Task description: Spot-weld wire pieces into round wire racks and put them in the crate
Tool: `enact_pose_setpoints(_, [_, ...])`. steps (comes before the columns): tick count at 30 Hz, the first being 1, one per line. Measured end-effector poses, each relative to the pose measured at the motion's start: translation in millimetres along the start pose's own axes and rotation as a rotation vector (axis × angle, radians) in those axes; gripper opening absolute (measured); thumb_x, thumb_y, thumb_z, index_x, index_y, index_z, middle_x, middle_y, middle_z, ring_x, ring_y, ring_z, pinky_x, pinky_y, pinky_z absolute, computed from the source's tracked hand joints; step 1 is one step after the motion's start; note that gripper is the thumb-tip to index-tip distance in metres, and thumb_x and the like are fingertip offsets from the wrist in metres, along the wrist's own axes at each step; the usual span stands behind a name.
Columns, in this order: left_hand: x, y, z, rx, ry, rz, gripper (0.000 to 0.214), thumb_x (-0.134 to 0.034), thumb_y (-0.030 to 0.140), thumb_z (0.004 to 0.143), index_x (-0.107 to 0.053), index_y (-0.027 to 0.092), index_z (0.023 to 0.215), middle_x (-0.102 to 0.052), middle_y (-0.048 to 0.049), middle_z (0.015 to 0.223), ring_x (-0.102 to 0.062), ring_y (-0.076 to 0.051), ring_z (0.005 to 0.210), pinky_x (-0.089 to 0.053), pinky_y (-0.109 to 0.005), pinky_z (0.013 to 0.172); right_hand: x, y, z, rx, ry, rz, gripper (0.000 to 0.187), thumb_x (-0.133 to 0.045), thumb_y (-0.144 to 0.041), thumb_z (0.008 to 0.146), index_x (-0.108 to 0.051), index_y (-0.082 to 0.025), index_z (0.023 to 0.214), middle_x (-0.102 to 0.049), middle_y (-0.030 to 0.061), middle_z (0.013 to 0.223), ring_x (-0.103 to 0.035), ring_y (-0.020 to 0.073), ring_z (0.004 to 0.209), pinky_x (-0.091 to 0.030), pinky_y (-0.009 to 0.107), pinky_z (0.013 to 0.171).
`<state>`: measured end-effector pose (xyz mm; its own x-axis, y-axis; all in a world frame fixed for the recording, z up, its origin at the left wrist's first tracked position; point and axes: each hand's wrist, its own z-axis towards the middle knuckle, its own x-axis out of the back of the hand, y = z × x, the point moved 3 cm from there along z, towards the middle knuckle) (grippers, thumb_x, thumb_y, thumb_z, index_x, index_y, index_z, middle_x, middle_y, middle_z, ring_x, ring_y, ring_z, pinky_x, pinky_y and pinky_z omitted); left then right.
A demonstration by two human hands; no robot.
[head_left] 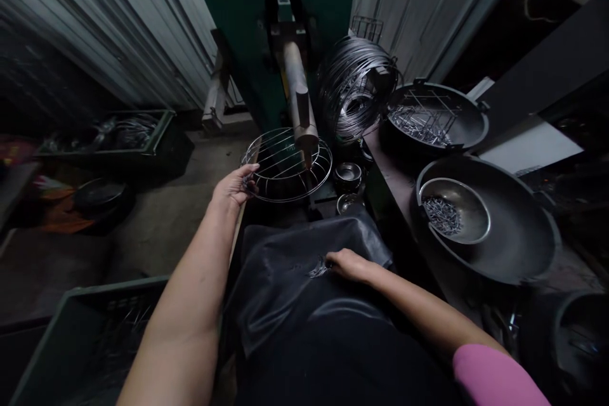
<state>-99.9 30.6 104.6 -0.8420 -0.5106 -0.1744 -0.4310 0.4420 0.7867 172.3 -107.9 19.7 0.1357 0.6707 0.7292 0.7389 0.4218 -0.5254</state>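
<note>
My left hand (239,184) is closed on the left rim of a round wire rack (285,193), made of two rings with parallel bars across it. The rack sits level under the rod-like arm of a spot welder (299,92), whose pointed tip (308,158) comes down within the ring's right part. My right hand (349,264) is low over my lap, fingers pinched together at a small bunch of bent wire pieces (318,266). These pieces lie on a black apron (285,292) across my knees. The fingertips of this hand are partly hidden.
A large wire coil (359,89) stands right of the welder. Farther right are a black pan (438,139) of wire parts and a wide pan (523,235) holding a metal bowl (469,235) of short pieces. Green crates (166,139) stand at left. Small metal bowls (348,172) sit below the coil.
</note>
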Motion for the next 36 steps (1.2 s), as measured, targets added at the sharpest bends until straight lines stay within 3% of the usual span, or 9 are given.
enact_pose_setpoints(4, [0.5, -8.3, -6.8, 0.007, 0.074, -0.094, 0.029, -0.069, 0.016, 0.049, -0.043, 0.018, 0.060, -0.039, 0.0073, 0.044, -0.036, -0.006, 0.036, -0.037, -0.019, 0.036, 24.8, 23.7, -17.2, -0.063, 0.239, 0.258, 0.014, -0.056, -0.009, 0.075, -0.063, -0.018, 0.084, -0.067, 0.0024, 0.077, -0.063, 0.0166, 0.073, -0.044, 0.023, 0.065])
enact_pose_setpoints(8, [-1.3, -14.5, -14.6, 0.020, 0.116, -0.147, 0.031, -0.071, 0.017, 0.049, -0.042, 0.018, 0.061, -0.037, 0.0083, 0.045, -0.032, -0.005, 0.034, -0.035, -0.019, 0.035, 36.6, 33.7, -24.4, -0.100, 0.402, 0.168, 0.016, -0.049, -0.013, 0.082, -0.060, -0.016, 0.093, -0.066, 0.0072, 0.087, -0.062, 0.0178, 0.080, -0.044, 0.026, 0.071])
enact_pose_setpoints(12, [-3.3, -15.7, -22.3, -0.022, 0.117, -0.201, 0.037, -0.073, 0.017, 0.047, -0.039, 0.019, 0.060, -0.032, 0.0104, 0.044, -0.026, -0.002, 0.033, -0.025, -0.016, 0.033, 12.1, 34.3, -31.1, -0.092, 0.214, -0.042, 0.019, -0.045, -0.010, 0.083, -0.061, -0.015, 0.090, -0.065, 0.0116, 0.090, -0.062, 0.0192, 0.080, -0.044, 0.026, 0.070])
enact_pose_setpoints(15, [-4.5, -16.8, -27.7, -0.059, 0.084, -0.240, 0.039, -0.073, 0.016, 0.045, -0.036, 0.019, 0.058, -0.026, 0.0122, 0.043, -0.020, -0.001, 0.033, -0.019, -0.015, 0.032, 0.9, 36.2, -35.9, -0.109, 0.154, -0.008, 0.018, -0.044, -0.010, 0.082, -0.061, -0.014, 0.081, -0.065, 0.0102, 0.081, -0.061, 0.0187, 0.073, -0.043, 0.026, 0.066])
enact_pose_setpoints(17, [-5.3, -18.6, -31.3, -0.101, 0.085, -0.255, 0.040, -0.073, 0.016, 0.043, -0.037, 0.019, 0.059, -0.027, 0.0123, 0.043, -0.020, -0.001, 0.034, -0.017, -0.015, 0.032, 12.4, 31.9, -34.1, -0.078, 0.271, 0.173, 0.016, -0.044, -0.015, 0.083, -0.060, -0.016, 0.080, -0.064, 0.0076, 0.077, -0.061, 0.0182, 0.072, -0.043, 0.027, 0.066])
enact_pose_setpoints(21, [-11.7, -26.7, -38.4, -0.180, 0.117, -0.284, 0.042, -0.076, 0.019, 0.037, -0.040, 0.018, 0.060, -0.030, 0.0122, 0.045, -0.023, -0.001, 0.037, -0.018, -0.016, 0.033, 66.6, 4.1, -12.6, 0.055, 0.687, 0.777, 0.018, -0.045, -0.032, 0.085, -0.057, -0.019, 0.091, -0.064, 0.0033, 0.079, -0.060, 0.0159, 0.071, -0.046, 0.027, 0.067])
enact_pose_setpoints(24, [-19.9, -34.7, -43.3, -0.201, 0.135, -0.297, 0.042, -0.075, 0.023, 0.036, -0.043, 0.018, 0.063, -0.030, 0.0123, 0.046, -0.025, -0.002, 0.038, -0.020, -0.017, 0.035, 100.3, -24.3, 16.9, 0.187, 0.810, 1.068, 0.022, -0.047, -0.036, 0.083, -0.055, -0.020, 0.095, -0.065, 0.0031, 0.083, -0.061, 0.0143, 0.069, -0.047, 0.026, 0.064])
enact_pose_setpoints(29, [-25.7, -39.5, -47.2, -0.284, 0.211, -0.261, 0.045, -0.075, 0.026, 0.038, -0.048, 0.017, 0.073, -0.043, 0.0093, 0.056, -0.034, -0.003, 0.043, -0.025, -0.017, 0.038, 118.2, -39.6, 52.5, 0.160, 0.776, 0.928, 0.013, -0.050, -0.029, 0.079, -0.057, -0.019, 0.082, -0.062, -0.0011, 0.069, -0.055, 0.0101, 0.051, -0.044, 0.023, 0.053])
enact_pose_setpoints(36, [-29.0, -41.5, -45.4, -0.271, 0.177, -0.331, 0.049, -0.076, 0.025, 0.038, -0.042, 0.019, 0.072, -0.037, 0.0106, 0.055, -0.029, -0.002, 0.043, -0.021, -0.016, 0.038, 120.3, -28.8, 52.3, 0.167, 0.772, 0.811, 0.012, -0.047, -0.026, 0.079, -0.057, -0.020, 0.081, -0.060, -0.0023, 0.066, -0.056, 0.0109, 0.052, -0.044, 0.023, 0.055])
